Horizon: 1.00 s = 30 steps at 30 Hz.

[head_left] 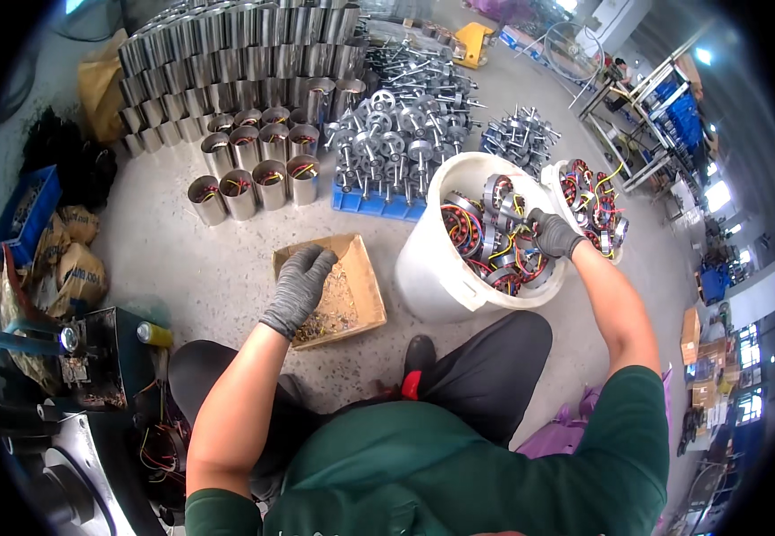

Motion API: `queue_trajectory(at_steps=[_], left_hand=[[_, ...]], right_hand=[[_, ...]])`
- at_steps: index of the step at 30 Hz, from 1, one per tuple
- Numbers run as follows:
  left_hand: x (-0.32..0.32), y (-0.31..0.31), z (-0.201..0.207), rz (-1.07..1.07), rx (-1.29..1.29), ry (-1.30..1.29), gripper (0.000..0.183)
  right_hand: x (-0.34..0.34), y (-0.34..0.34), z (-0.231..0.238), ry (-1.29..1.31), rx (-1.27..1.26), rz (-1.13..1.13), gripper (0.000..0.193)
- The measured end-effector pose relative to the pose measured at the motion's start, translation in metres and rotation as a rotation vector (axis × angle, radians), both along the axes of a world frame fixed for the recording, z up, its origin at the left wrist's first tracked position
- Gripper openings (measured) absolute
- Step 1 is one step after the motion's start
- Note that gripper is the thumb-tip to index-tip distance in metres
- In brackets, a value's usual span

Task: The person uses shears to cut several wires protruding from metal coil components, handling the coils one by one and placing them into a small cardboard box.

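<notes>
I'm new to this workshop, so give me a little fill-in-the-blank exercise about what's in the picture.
1. The left hand, at an open brown box, wears a gray ____.
2. The right hand reaches into a large round tub whose color is ____.
3. Beyond the tub, gray metal parts are heaped on a tray colored ____.
4. The person's shirt is dark ____.

Missing words: glove; white; blue; green.

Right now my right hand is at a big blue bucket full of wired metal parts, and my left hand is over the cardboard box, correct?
The bucket's colour is wrong: the head view shows a white bucket. Your right hand is at it, it holds wired metal parts, and your left hand is over the cardboard box.
</notes>
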<state>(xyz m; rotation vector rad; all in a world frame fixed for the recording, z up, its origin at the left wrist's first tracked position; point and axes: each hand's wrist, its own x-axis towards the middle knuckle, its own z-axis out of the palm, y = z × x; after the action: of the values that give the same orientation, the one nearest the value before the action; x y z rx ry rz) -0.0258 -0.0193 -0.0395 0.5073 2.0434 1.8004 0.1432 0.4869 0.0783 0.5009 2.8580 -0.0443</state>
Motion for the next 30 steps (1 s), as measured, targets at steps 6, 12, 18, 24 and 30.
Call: queue_trajectory(at_steps=[6,12,18,24,30], left_hand=[[0.010,-0.001,0.017,-0.045,0.022,-0.022,0.039],[0.023,0.011,0.035,-0.161,0.131,-0.025,0.031],[0.039,0.025,0.040,-0.403,0.447,-0.268,0.073],[0.036,0.004,0.046,-0.265,0.592,-0.476,0.067],[0.057,0.001,0.042,-0.108,0.436,-0.361,0.050]], right_hand=[[0.011,-0.020,0.041,0.413,-0.398,-0.211,0.053],[0.000,-0.124,0.060,0.854,-1.206,-0.293,0.051],[-0.035,-0.248,0.012,0.722,-1.971,-0.330,0.041],[-0.054,-0.287,-0.047,0.798,-2.204,-0.442,0.019],[-0.048,-0.294,-0.083,0.597,-1.411,-0.021,0.031]])
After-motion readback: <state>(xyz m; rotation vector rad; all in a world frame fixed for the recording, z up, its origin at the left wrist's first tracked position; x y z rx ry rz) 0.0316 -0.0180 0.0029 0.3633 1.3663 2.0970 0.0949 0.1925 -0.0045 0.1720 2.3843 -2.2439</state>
